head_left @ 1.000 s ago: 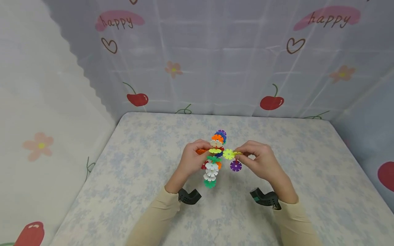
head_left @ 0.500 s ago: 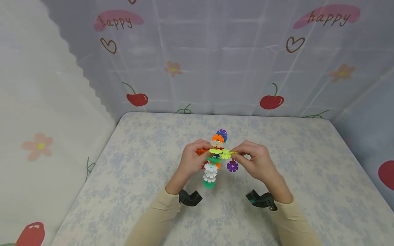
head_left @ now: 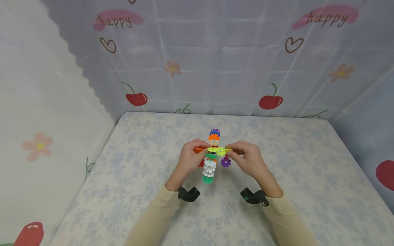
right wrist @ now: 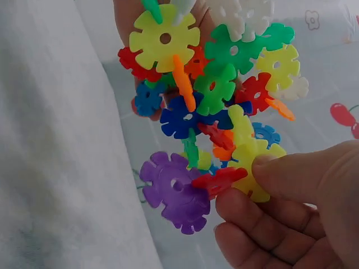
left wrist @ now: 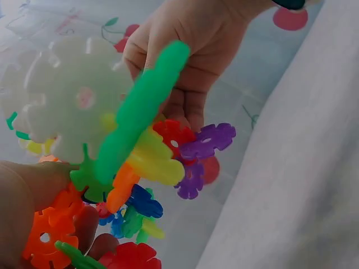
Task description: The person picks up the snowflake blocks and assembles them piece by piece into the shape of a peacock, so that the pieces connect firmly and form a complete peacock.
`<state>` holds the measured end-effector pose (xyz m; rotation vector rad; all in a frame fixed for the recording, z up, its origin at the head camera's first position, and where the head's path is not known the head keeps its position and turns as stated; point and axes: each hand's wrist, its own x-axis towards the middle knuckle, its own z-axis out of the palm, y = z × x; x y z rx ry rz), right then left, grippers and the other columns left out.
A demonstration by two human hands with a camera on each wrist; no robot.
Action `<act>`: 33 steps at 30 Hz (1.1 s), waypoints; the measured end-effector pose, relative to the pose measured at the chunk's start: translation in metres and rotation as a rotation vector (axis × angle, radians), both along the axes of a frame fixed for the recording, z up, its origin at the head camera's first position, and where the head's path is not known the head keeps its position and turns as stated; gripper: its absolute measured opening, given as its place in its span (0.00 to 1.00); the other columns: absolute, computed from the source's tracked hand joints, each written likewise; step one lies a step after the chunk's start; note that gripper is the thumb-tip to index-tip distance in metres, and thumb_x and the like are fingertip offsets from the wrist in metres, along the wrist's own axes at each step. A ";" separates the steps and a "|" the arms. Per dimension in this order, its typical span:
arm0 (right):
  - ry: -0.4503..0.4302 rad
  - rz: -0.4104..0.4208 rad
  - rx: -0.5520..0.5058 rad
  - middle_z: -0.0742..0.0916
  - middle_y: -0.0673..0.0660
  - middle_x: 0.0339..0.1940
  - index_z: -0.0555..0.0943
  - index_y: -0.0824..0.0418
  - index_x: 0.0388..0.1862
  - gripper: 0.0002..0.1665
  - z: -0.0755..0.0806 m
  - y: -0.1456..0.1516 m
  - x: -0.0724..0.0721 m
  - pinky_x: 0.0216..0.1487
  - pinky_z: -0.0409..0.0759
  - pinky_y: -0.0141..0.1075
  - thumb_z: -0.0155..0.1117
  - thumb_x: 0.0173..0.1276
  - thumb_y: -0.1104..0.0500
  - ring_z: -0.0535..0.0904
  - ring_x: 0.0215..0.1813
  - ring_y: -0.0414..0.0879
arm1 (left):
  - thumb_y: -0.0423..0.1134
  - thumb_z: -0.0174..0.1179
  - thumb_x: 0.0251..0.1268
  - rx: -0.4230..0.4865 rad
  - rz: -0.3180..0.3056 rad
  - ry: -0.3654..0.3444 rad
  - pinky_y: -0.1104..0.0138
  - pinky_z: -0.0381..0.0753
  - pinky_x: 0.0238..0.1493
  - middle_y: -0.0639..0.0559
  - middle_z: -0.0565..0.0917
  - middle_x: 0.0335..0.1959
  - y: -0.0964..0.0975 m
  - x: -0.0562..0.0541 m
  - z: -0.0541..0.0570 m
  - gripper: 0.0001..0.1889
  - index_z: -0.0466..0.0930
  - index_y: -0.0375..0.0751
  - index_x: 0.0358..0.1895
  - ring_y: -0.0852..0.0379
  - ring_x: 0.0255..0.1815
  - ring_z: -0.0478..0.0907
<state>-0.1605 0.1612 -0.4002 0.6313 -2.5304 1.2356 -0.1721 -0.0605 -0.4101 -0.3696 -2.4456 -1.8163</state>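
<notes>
Between both hands is a built-up structure of notched plastic snowflake discs, with white discs (head_left: 210, 166) low in front and an orange disc (head_left: 214, 137) higher up. My left hand (head_left: 188, 159) grips it from the left, its fingers around orange discs (left wrist: 46, 235) in the left wrist view. My right hand (head_left: 248, 159) pinches a yellow disc (right wrist: 252, 174) between thumb and fingers. From that disc a red disc (right wrist: 220, 180) leads to a purple disc (right wrist: 178, 189). Another yellow disc (head_left: 220, 151) sits against the structure; whether it is slotted in cannot be told.
A pale patterned cloth covers the table (head_left: 147, 147). Behind it hangs a printed curtain (head_left: 212, 68). Dark wrist cameras, the left camera (head_left: 188, 194) and the right camera (head_left: 254, 196), sit inward of the wrists.
My right hand has moved left, carrying the yellow, red and purple discs up to the structure. My left hand keeps its hold, and the structure's top has tilted slightly left.
</notes>
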 end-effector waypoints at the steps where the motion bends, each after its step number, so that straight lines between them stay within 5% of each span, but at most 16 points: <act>1: -0.051 -0.018 0.015 0.91 0.58 0.39 0.89 0.64 0.43 0.07 -0.003 -0.001 -0.002 0.40 0.85 0.31 0.70 0.66 0.67 0.86 0.36 0.45 | 0.28 0.63 0.66 -0.017 0.001 -0.010 0.58 0.85 0.50 0.42 0.87 0.44 0.000 -0.002 -0.005 0.06 0.90 0.34 0.40 0.45 0.49 0.82; 9: -0.232 -0.034 0.048 0.91 0.59 0.36 0.88 0.63 0.41 0.05 -0.028 -0.002 -0.011 0.35 0.82 0.33 0.67 0.69 0.66 0.85 0.35 0.45 | 0.30 0.64 0.67 -0.113 -0.006 -0.069 0.63 0.85 0.46 0.41 0.85 0.44 -0.002 -0.012 -0.036 0.06 0.89 0.35 0.41 0.47 0.45 0.81; 22: -0.281 -0.020 0.114 0.90 0.58 0.34 0.87 0.63 0.37 0.02 -0.038 -0.002 -0.017 0.34 0.83 0.36 0.70 0.67 0.64 0.84 0.32 0.44 | 0.32 0.65 0.67 -0.199 -0.045 -0.046 0.57 0.82 0.52 0.43 0.86 0.45 -0.006 -0.019 -0.043 0.05 0.89 0.35 0.41 0.47 0.47 0.81; 26: -0.313 -0.032 0.123 0.90 0.57 0.34 0.87 0.62 0.37 0.02 -0.041 -0.003 -0.020 0.33 0.82 0.35 0.70 0.67 0.63 0.83 0.32 0.43 | 0.33 0.66 0.67 -0.228 -0.064 -0.041 0.62 0.81 0.47 0.43 0.86 0.45 -0.006 -0.020 -0.046 0.05 0.89 0.37 0.40 0.48 0.45 0.80; 33: -0.328 -0.039 0.106 0.90 0.58 0.33 0.87 0.62 0.37 0.04 -0.046 -0.003 -0.022 0.31 0.80 0.34 0.71 0.66 0.62 0.82 0.31 0.42 | 0.31 0.64 0.66 -0.230 -0.055 -0.101 0.60 0.84 0.46 0.43 0.86 0.47 -0.006 -0.020 -0.048 0.07 0.89 0.38 0.44 0.47 0.47 0.80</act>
